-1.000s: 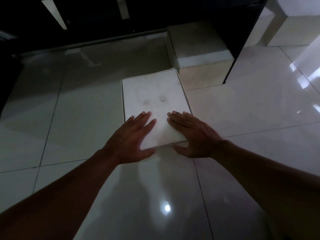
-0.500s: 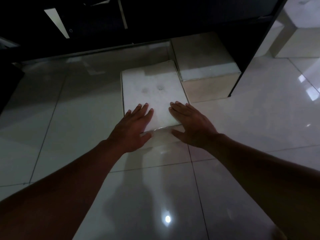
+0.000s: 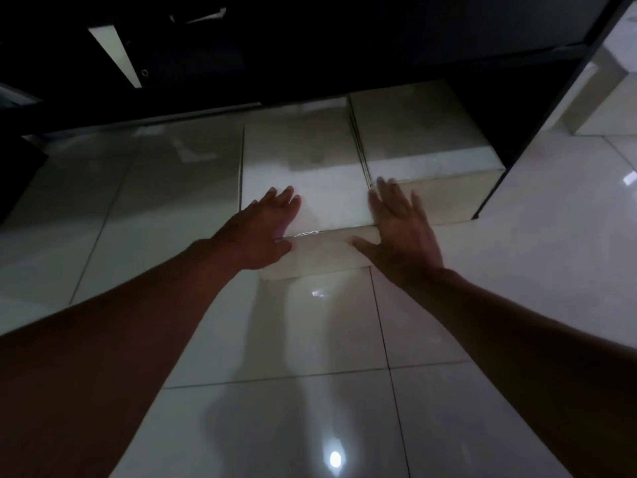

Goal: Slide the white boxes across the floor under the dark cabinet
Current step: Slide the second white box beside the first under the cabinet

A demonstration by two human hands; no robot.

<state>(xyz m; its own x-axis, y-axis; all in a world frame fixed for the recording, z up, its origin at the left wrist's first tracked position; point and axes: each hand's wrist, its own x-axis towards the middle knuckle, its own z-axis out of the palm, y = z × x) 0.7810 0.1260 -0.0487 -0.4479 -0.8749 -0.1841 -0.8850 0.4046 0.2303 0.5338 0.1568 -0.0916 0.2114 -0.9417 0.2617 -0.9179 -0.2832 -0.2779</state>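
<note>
Two flat, spread palms press the near edge of the white box [image 3: 303, 174]: the left hand [image 3: 265, 229] at its left corner, the right hand [image 3: 400, 229] at its right. Beyond the fingers, the box's far part lies under the dark cabinet [image 3: 344, 46], touching a second white box [image 3: 424, 143] beyond the right hand.

You're over a glossy tiled floor [image 3: 310, 339], dark grout lines, light glare spots. Two white boxes sit directly on it, touching side by side: left box [image 3: 310, 174] with its far end in the cabinet's shadow, right box [image 3: 424, 146] further back. Dark cabinet [image 3: 344, 46] panel foot meets the floor just right of the right box.
</note>
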